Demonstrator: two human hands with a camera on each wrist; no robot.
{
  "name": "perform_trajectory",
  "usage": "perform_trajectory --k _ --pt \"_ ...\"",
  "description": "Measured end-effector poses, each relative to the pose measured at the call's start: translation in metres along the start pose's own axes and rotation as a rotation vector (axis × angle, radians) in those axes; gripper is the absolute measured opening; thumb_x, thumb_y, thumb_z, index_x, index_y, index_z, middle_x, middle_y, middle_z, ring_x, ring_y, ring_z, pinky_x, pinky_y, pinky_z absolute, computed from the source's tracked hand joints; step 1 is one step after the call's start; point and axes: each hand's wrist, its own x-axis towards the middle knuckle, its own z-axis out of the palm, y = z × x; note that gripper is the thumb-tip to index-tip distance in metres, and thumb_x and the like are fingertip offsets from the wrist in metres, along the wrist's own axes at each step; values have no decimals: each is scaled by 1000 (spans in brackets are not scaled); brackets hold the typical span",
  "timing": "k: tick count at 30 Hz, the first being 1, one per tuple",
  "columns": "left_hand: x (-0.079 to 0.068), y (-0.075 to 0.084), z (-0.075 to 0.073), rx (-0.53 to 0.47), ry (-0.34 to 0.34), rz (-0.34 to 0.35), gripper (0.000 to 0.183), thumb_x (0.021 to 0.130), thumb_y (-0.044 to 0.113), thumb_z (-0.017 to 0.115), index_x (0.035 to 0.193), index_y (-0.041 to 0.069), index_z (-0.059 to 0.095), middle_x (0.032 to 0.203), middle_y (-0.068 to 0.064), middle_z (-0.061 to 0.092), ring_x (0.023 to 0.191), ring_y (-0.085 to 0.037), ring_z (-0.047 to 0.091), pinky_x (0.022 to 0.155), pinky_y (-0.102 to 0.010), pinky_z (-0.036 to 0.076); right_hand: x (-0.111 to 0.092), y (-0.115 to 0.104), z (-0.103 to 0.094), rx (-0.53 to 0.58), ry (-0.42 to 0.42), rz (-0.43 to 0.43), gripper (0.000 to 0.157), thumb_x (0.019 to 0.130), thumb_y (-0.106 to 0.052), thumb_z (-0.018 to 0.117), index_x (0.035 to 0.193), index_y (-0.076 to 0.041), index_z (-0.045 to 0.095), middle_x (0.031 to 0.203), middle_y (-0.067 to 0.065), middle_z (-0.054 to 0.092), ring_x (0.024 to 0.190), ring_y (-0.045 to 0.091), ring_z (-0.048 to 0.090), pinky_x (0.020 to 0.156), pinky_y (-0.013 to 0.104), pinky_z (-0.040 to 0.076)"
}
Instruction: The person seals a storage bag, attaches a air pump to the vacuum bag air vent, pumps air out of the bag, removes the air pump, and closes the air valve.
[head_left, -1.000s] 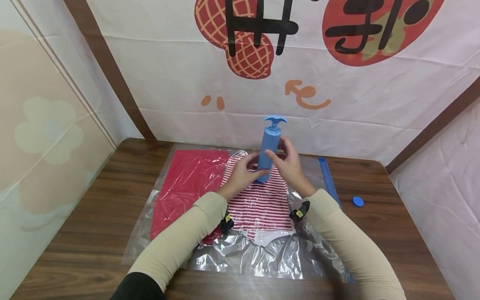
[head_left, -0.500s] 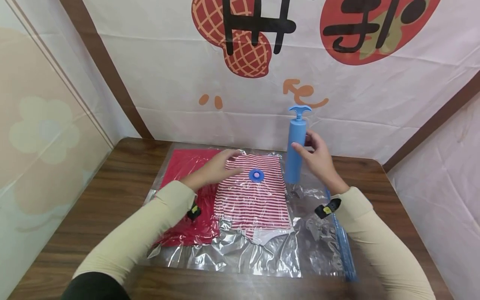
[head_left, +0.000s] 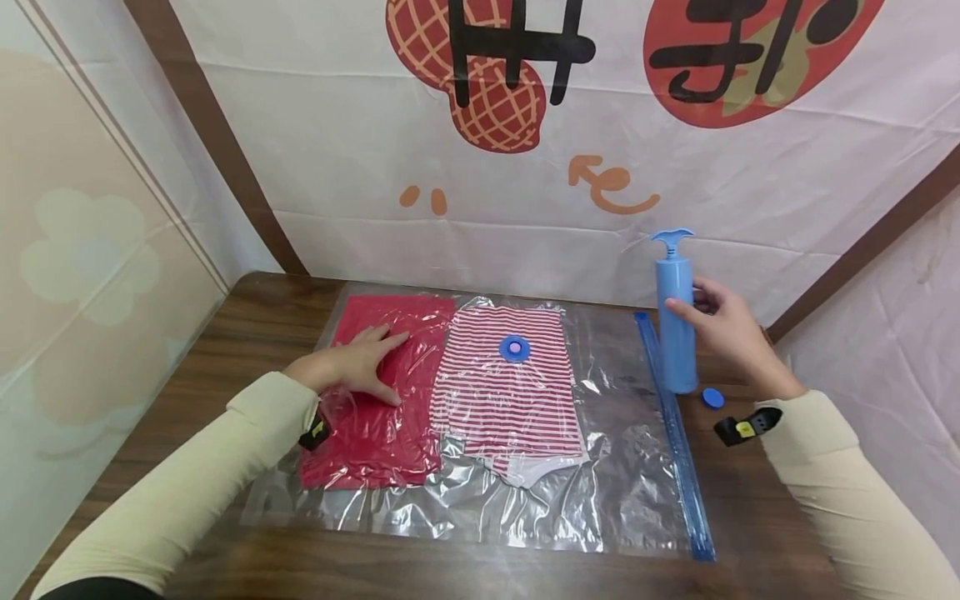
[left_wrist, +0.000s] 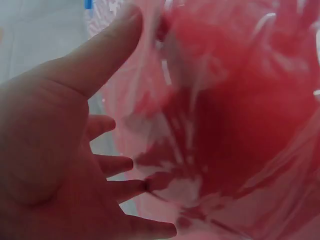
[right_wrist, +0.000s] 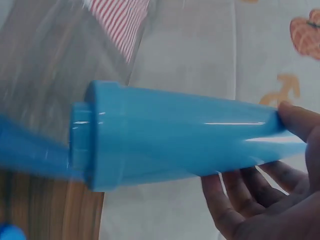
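Note:
My right hand (head_left: 723,325) grips a blue hand pump (head_left: 677,333) by its barrel, near the right end of a clear vacuum storage bag (head_left: 615,400). In the right wrist view the pump (right_wrist: 165,137) points its round base to the left, thumb on one side and fingers on the other. My left hand (head_left: 356,364) is spread over the red folded cloth (head_left: 405,442) inside the bag; in the left wrist view its fingers are apart, and whether they touch the film I cannot tell. Beside the red cloth lies a striped red-and-white garment (head_left: 510,408), with the bag's round blue valve (head_left: 514,348) uncovered above it.
A blue valve cap (head_left: 712,398) lies on the wooden table (head_left: 750,500), right of the bag. The bag's blue zip strip (head_left: 682,467) runs along its right edge. A printed cloth wall (head_left: 480,258) rises behind the table.
The right hand has carried the pump from the valve to the right, past the zip strip. My left hand has let go of the pump and moved left over the red cloth.

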Motion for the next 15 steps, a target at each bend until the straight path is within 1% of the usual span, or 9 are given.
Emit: perform_trajectory --k 3,7,10,15 --pt "-1 -2 3 -5 -24 -27 112 78 45 87 161 7 23 164 -31 10 150 -54 0 104 -84 14 -3 15 -14 -48 -22 46 74 102 -42 60 150 7 34 132 36 56 117 44 58 89 42 51" --pt "-1 -3 6 -18 -19 -38 113 77 43 88 162 8 23 164 -31 9 151 -53 -1 104 -85 9 -9 42 -31 -114 -37 107 74 102 -45 58 144 12 34 129 41 55 115 53 58 88 57 53" --pt "0 -3 7 -22 -19 -43 113 78 43 88 162 9 21 165 -30 7 151 -52 -3 105 -85 7 -14 65 -42 -152 -62 154 75 103 -46 55 144 14 34 130 44 51 114 57 56 87 64 52" --pt "0 -3 8 -23 -19 -43 112 79 43 87 162 9 20 165 -30 5 151 -52 -4 105 -84 5 -22 99 -56 -183 -118 230 77 105 -45 51 141 20 31 128 47 45 110 57 54 82 59 56"
